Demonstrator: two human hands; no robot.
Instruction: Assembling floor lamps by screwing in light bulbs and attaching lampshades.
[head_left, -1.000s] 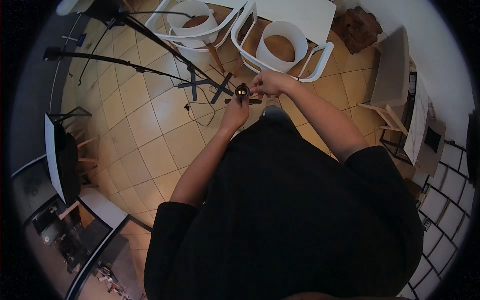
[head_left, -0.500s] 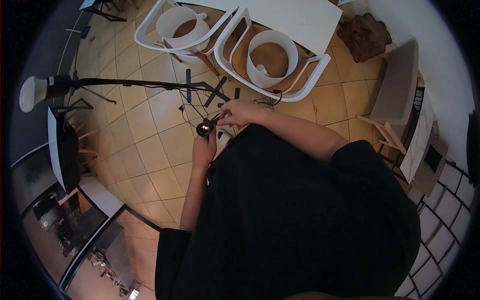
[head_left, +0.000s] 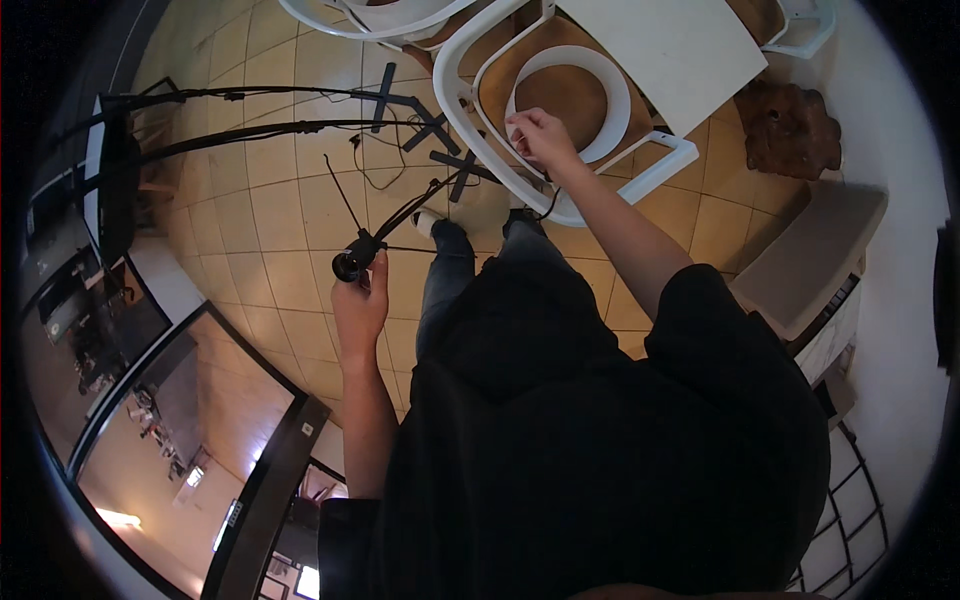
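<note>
The left hand grips a small black round device with a thin rod and dark cables trailing off it, held above the tiled floor, well short of the white chair. The right hand closes on that chair's rim.

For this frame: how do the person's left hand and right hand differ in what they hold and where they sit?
The left hand is closed around a small black round fitting with a cable, held over the tiled floor; the right hand holds no such object and rests its fingers on the white chair.
The left hand is drawn in close to the body; the right hand reaches out farther ahead.
Both are bare, with forearms uncovered.
</note>
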